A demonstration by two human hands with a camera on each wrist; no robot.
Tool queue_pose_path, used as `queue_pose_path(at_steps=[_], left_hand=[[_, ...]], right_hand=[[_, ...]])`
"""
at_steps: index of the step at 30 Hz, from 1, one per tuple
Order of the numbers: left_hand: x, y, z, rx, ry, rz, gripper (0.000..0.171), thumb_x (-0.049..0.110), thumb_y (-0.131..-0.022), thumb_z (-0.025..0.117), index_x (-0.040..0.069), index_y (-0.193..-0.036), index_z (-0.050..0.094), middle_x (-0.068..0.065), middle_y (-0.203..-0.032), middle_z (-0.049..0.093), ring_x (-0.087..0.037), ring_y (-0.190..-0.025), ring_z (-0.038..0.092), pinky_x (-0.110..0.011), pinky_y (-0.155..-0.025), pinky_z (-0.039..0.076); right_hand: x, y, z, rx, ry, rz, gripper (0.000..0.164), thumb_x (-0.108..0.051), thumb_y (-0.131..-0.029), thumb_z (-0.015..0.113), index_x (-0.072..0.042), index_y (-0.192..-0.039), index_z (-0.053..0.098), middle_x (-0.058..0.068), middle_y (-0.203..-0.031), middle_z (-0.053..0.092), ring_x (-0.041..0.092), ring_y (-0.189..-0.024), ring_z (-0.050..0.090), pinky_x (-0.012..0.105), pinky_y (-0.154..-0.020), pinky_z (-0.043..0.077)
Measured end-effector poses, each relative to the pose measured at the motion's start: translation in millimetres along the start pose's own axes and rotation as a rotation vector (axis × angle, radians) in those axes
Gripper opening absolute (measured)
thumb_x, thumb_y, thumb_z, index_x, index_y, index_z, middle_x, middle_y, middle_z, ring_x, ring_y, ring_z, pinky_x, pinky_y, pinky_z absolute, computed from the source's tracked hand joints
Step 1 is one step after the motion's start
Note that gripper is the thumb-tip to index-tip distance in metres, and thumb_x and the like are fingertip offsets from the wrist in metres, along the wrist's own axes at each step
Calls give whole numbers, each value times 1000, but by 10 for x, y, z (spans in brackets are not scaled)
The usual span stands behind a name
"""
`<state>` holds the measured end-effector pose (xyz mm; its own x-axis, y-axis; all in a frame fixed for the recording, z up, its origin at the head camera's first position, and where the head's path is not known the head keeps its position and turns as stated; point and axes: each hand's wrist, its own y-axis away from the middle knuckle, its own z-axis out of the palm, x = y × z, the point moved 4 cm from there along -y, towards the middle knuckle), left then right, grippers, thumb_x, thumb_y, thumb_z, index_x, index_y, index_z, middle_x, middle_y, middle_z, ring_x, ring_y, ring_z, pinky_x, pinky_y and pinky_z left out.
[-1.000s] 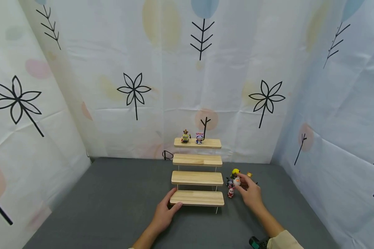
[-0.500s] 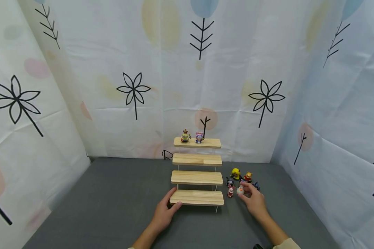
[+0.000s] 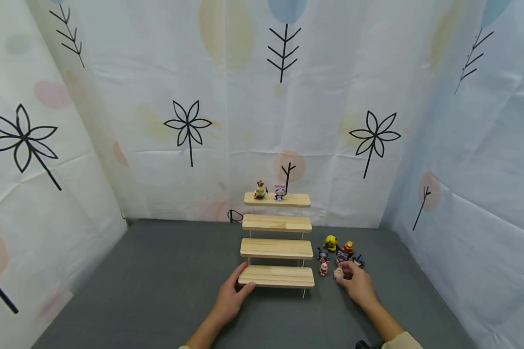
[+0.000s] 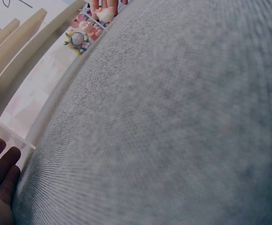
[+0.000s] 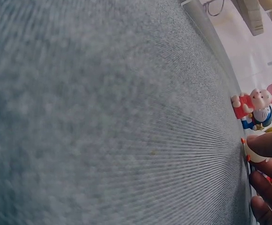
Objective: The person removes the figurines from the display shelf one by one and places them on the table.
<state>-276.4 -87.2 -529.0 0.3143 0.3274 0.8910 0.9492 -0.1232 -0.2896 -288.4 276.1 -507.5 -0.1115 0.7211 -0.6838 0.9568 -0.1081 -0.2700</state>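
Observation:
My right hand (image 3: pixel 360 288) pinches a small white duck figurine (image 3: pixel 338 274) with an orange beak, at the front of a figurine group. In the right wrist view, the duck figurine's orange feet (image 5: pixel 248 158) are at the table surface, and fingers partly hide its body. My left hand (image 3: pixel 229 300) grips the left end of the lowest step of a wooden stepped display stand (image 3: pixel 276 276), thumb at the front edge. A figurine with a crown (image 3: pixel 260 190) and one with a pink headpiece (image 3: pixel 279 193) stand on the top step.
Beside the duck stand a pink pig figurine (image 3: pixel 323 269), a yellow-hooded figurine (image 3: pixel 330 243), a bear figurine (image 3: pixel 348 246), a dark blue one (image 3: pixel 358 261) and others. The grey table (image 3: pixel 166 281) meets patterned curtains (image 3: pixel 244 121) behind. A thin black loop (image 3: pixel 235 216) lies at the back.
My right hand has carried the duck figurine toward me and slightly right, down to the front of the group, uncovering the figurines behind. My left hand stays on the stand.

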Motion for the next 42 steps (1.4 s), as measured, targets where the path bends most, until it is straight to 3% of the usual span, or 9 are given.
queue_pose_path(at_steps=[11,19,23,31,37,42], left_hand=[[38,-8,2,-7,10,-5,60,27,-92,69,9,-144,45,-17,-140,51,-33,-128,47,-55,-103,33],[370,81,-90,-15,20,-12,58,18,-92,69,0,-142,45,-24,-136,51,-37,-126,48,-56,-101,35],[420,94,-100,-16,20,-8,58,18,-92,69,1,-142,46,-23,-136,52,-36,-126,48,-55,-102,34],[-15,-15,5,-10,1,4,62,32,-92,69,10,-144,45,-17,-141,50,-33,-128,47,-56,-103,33],[-2,-8,4,-11,11,5,63,37,-91,68,12,-144,46,-16,-140,51,-33,-128,47,-56,-103,33],[-11,-15,8,-13,-16,4,61,29,-92,68,9,-144,45,-18,-140,50,-34,-128,47,-56,-102,34]], right_hand=[[48,-34,6,-11,23,7,36,3,-76,77,3,-110,64,15,-97,70,33,-91,65,52,-83,45],[14,-28,-14,6,-18,13,42,3,-75,78,2,-115,64,14,-98,70,31,-91,66,49,-81,48],[10,-2,-75,-3,-46,41,43,3,-77,77,3,-117,62,17,-101,69,34,-93,65,48,-79,50],[-99,-3,-251,55,-33,15,36,-2,-84,74,4,-117,62,19,-103,68,35,-95,63,48,-80,49],[-284,-102,-374,151,-29,-25,23,-4,-89,70,1,-111,67,15,-98,70,30,-91,64,41,-74,48],[-490,-218,-455,177,-18,-74,21,-8,-91,68,0,-111,67,13,-99,70,29,-90,63,42,-73,45]])
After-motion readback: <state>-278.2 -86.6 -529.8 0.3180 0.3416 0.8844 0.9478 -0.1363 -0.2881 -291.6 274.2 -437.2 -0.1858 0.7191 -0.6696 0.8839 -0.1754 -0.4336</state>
